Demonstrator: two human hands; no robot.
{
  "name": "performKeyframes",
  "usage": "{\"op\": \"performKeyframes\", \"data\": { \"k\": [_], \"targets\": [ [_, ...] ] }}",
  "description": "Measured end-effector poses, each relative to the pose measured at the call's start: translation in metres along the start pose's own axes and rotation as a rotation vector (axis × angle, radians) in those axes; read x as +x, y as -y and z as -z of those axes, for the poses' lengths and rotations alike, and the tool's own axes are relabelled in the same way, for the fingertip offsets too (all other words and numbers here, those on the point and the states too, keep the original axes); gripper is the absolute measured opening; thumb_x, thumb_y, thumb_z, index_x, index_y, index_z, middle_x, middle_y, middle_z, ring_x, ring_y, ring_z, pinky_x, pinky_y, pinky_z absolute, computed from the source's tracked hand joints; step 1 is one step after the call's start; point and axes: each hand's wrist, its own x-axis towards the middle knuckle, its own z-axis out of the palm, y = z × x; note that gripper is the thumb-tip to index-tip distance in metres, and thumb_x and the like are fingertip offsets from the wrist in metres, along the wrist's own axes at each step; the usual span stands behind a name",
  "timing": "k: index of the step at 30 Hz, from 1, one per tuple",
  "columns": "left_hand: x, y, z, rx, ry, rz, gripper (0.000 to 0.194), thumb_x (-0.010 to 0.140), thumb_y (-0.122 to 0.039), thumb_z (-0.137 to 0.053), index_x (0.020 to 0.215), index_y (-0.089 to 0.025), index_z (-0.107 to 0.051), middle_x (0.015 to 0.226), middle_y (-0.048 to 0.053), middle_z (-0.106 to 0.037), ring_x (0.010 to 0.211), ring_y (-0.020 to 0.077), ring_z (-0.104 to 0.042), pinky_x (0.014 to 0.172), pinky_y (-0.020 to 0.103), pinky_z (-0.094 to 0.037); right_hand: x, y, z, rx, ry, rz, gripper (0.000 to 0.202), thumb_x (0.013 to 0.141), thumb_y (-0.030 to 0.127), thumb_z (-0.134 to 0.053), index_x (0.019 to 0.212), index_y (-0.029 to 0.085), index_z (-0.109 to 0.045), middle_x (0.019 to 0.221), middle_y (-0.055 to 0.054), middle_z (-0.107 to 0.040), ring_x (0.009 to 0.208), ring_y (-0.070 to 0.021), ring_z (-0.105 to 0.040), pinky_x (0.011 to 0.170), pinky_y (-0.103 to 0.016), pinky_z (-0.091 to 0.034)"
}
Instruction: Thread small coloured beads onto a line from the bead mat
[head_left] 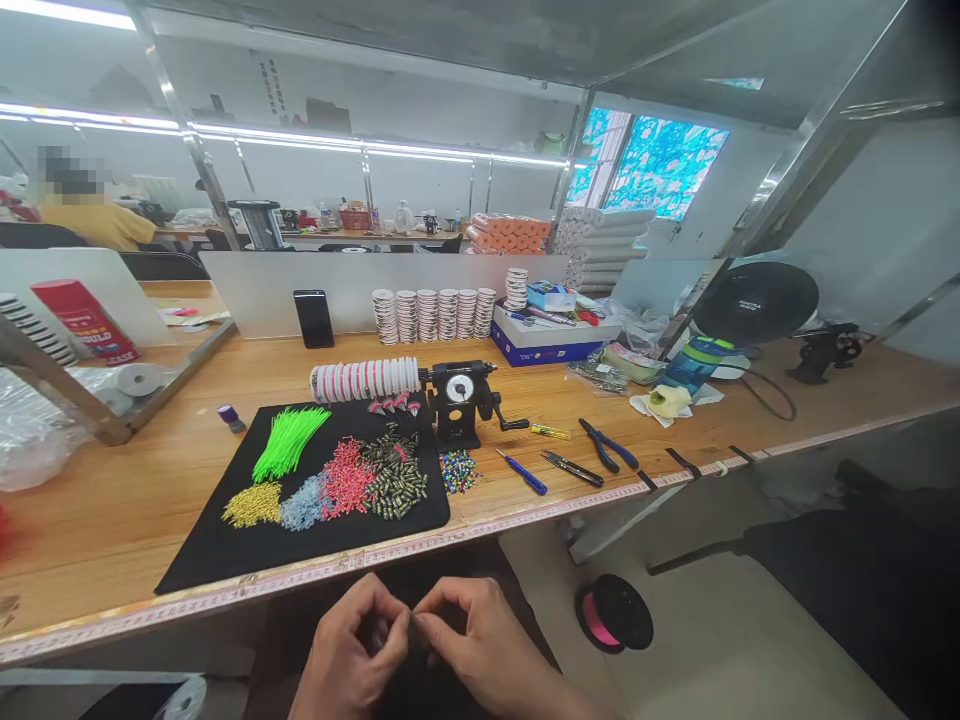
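My left hand (pixel 358 640) and my right hand (pixel 472 632) meet at the fingertips just below the table's front edge. Thumb and forefinger are pinched on each, and whatever lies between them is too small to make out. Beyond them a black mat (pixel 300 560) bears a bundle of bright green strips (pixel 291 442). Along its front lie piles of small gold pieces (pixel 253 506), pale blue pieces (pixel 303 502), pink pieces (pixel 348 475) and dark metallic pieces (pixel 397 485). Behind the mat stands a black hand-cranked winder (pixel 456 408) with a row of white spools (pixel 365 380) on its shaft.
Right of the mat lie multicoloured beads (pixel 459 470), a blue screwdriver (pixel 523 472), tweezers (pixel 572 468) and pliers (pixel 606 446). Spool stacks (pixel 426 318), a phone (pixel 313 318) and a blue box (pixel 540 345) stand behind. A pink-wound reel (pixel 615 612) is on the floor.
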Motion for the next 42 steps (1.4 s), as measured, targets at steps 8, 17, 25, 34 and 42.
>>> {"op": "performKeyframes", "data": {
  "k": [8, 17, 25, 34, 42],
  "targets": [
    [-0.008, -0.01, -0.007, -0.465, 0.025, 0.209, 0.042, 0.085, -0.052, -0.065, 0.062, -0.018, -0.059, 0.064, -0.001, -0.054, 0.061, 0.0142, -0.05, 0.059, 0.024, -0.042, -0.006, -0.003, 0.003, 0.061, 0.003, -0.021, 0.019, 0.086, 0.029, -0.069, 0.072, 0.015, -0.073, 0.061, -0.001, -0.068, 0.057, -0.0158, -0.064, 0.057, -0.024, -0.048],
    [-0.003, -0.011, 0.003, -0.278, 0.107, 0.131, 0.033, 0.086, -0.043, -0.066, 0.064, -0.018, -0.069, 0.069, 0.003, -0.064, 0.066, 0.018, -0.06, 0.065, 0.026, -0.047, -0.009, -0.006, 0.004, 0.022, -0.013, -0.004, 0.022, 0.086, 0.033, -0.07, 0.073, 0.015, -0.073, 0.061, -0.002, -0.069, 0.058, -0.0166, -0.065, 0.057, -0.024, -0.047],
    [-0.006, -0.01, -0.002, -0.067, -0.068, -0.022, 0.02, 0.086, -0.029, -0.062, 0.068, -0.021, -0.065, 0.069, -0.001, -0.063, 0.064, 0.0152, -0.062, 0.063, 0.022, -0.048, -0.011, 0.0, 0.003, -0.104, -0.024, 0.007, 0.018, 0.083, 0.025, -0.064, 0.067, 0.017, -0.061, 0.056, 0.005, -0.051, 0.052, -0.0101, -0.044, 0.048, -0.021, -0.03],
    [-0.006, -0.015, -0.01, -0.289, -0.146, 0.185, 0.026, 0.083, -0.04, -0.058, 0.067, -0.021, -0.058, 0.064, -0.003, -0.056, 0.062, 0.0152, -0.05, 0.061, 0.023, -0.042, -0.012, -0.013, 0.001, -0.22, -0.12, 0.186, 0.008, 0.084, 0.023, -0.066, 0.082, 0.018, -0.071, 0.055, 0.008, -0.04, 0.052, -0.0103, -0.04, 0.055, -0.023, -0.031],
    [-0.006, -0.019, -0.013, -0.327, -0.115, 0.216, 0.029, 0.082, -0.044, -0.061, 0.067, -0.019, -0.06, 0.064, -0.002, -0.057, 0.063, 0.0151, -0.051, 0.061, 0.023, -0.042, -0.011, -0.024, -0.002, -0.302, -0.226, 0.444, 0.01, 0.087, 0.021, -0.065, 0.081, 0.018, -0.073, 0.061, 0.003, -0.058, 0.052, -0.0115, -0.047, 0.053, -0.025, -0.031]
  ]
}}
